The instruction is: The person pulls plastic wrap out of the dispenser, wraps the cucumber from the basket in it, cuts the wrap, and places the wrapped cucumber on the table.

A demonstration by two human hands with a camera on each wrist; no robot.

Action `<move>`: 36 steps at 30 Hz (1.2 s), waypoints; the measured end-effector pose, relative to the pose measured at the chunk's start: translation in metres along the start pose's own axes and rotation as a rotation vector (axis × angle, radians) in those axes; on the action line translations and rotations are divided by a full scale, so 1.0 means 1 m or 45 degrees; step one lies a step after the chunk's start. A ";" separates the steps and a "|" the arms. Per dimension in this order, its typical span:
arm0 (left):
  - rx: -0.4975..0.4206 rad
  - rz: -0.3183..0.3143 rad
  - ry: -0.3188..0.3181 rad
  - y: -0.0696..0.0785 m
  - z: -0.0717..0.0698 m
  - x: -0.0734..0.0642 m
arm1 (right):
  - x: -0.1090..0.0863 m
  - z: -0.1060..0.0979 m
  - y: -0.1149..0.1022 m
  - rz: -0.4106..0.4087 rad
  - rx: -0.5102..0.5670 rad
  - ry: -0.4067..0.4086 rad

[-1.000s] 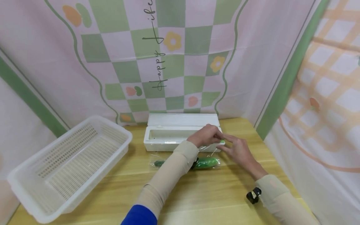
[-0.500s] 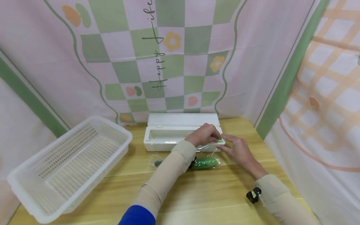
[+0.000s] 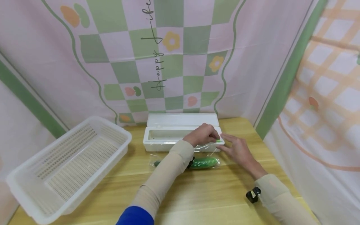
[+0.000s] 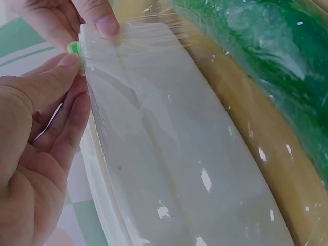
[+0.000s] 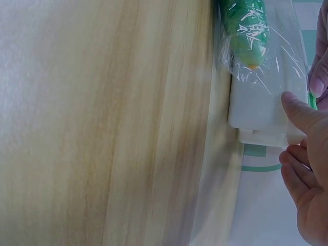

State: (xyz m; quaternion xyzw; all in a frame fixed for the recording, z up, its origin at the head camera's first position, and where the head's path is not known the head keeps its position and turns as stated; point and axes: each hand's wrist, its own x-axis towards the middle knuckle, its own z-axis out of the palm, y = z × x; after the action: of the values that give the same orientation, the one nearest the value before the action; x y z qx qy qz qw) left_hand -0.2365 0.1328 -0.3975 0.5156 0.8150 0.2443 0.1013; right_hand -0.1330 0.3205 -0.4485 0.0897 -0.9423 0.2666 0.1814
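A white cling film dispenser stands at the back of the table, its long lid raised behind it. My left hand pinches a small green slide cutter between thumb and fingers at the dispenser's rim, near its right end. My right hand grips that right end, thumb pressing on the film-covered front. Clear cling film runs over the front and forward onto a green cucumber lying before the dispenser. My left forearm hides part of the cucumber.
A white slotted plastic basket stands on the left of the wooden table. Behind the table hangs a checked fabric curtain, close to the raised lid. A black wrist device sits on my right sleeve.
My left hand has slid slightly left along the dispenser's rim with the green slide cutter. The right hand stays at the right end. The cucumber has not moved.
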 end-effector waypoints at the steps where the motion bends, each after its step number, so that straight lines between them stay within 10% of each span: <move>1: 0.001 -0.005 -0.001 0.000 0.000 0.000 | 0.000 0.000 -0.001 -0.004 -0.004 0.003; 36: 0.003 0.014 0.008 -0.006 -0.003 -0.010 | -0.001 0.002 0.001 -0.052 -0.021 0.032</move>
State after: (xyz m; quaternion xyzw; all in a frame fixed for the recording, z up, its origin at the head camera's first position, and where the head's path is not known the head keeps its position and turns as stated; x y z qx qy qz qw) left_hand -0.2384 0.1205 -0.3987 0.5194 0.8128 0.2453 0.0968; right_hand -0.1328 0.3203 -0.4506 0.1040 -0.9402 0.2561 0.1992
